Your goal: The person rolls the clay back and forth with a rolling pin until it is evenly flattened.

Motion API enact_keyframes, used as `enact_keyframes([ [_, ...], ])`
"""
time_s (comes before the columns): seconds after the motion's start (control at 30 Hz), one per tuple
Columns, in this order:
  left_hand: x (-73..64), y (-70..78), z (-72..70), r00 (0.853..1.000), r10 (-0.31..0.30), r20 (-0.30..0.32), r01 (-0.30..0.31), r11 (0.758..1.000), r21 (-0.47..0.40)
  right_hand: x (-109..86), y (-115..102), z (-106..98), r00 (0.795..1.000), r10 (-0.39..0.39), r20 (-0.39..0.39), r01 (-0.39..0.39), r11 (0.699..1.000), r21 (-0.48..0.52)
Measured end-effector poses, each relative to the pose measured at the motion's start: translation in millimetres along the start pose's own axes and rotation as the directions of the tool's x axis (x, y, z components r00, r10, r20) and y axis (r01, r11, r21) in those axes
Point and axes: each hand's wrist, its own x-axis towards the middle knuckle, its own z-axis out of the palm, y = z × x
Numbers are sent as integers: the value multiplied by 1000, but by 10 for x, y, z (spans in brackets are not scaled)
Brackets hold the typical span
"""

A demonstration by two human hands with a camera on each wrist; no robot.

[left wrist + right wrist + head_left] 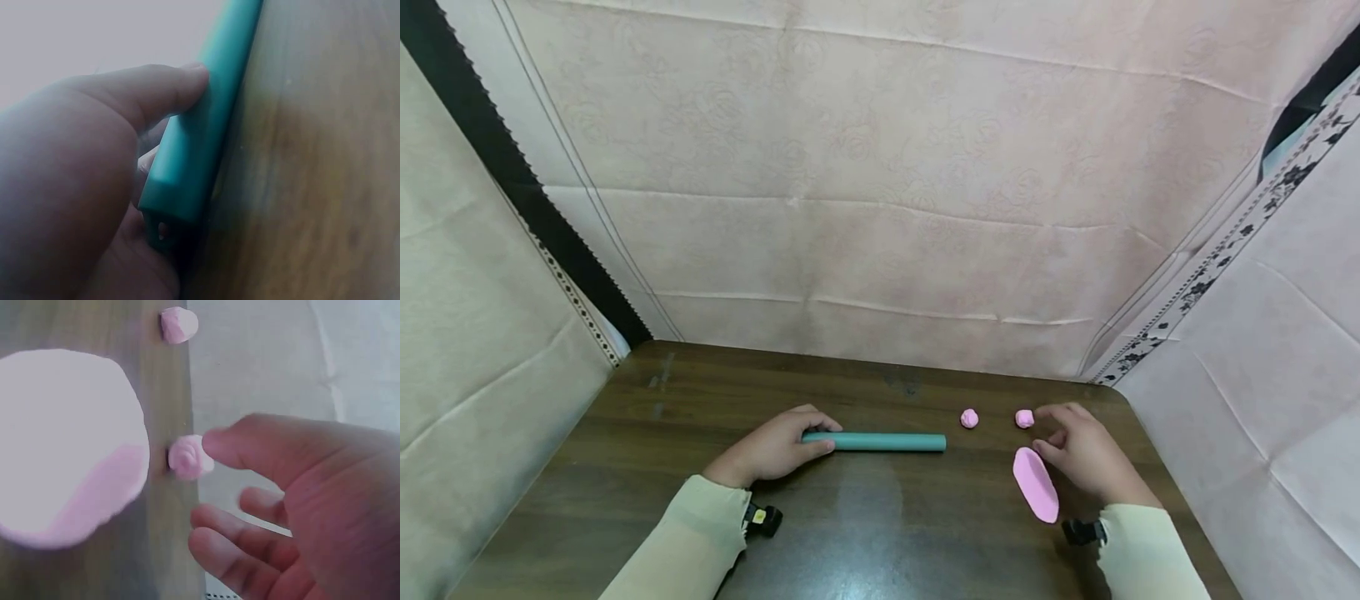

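A smooth teal rod (pixel 880 442) lies crosswise on the wooden table. My left hand (pixel 782 446) grips its left end, with the thumb along the near side. A small loop at that end shows in the left wrist view, close to the palm. My right hand (pixel 1086 450) holds nothing, its thumb and fingers spread apart. Its fingertips are right by a small pink lump (pixel 1024 419), which looks like modelling clay. In the right wrist view the thumb overlaps this swirled lump (pixel 187 457). A flattened pink oval piece (pixel 1036 485) lies just left of the right hand.
A second pink lump (pixel 969 418) sits to the left of the first. Pale patterned cloth (pixel 865 208) hangs behind the table (pixel 850 533) and on both sides. Each wrist carries a small black camera.
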Motion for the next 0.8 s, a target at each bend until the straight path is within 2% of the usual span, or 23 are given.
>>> enact_keyframes([
  [0.2, -13, 13, -11, 1000, 7, 1, -7, 1000, 5, 290, 21, 106, 996, 46, 74, -44, 999, -25],
  [0.37, -22, 20, -15, 1000, 12, -2, -12, 1000, 8, 444, 38, 168, 996, 16, 89, -12, 999, -44],
  [0.53, -21, 16, -9, 1000, 9, -3, -9, 1000, 6, 510, 57, 217, 997, -10, 78, 17, 997, -82],
  [0.67, -21, 20, -13, 1000, 17, -4, -17, 1000, -6, 527, 54, 241, 998, 0, 66, 6, 995, -96],
  [0.8, -25, 21, -16, 1000, 24, -4, -24, 1000, -6, 492, -66, 206, 999, -17, 30, 21, 994, -108],
])
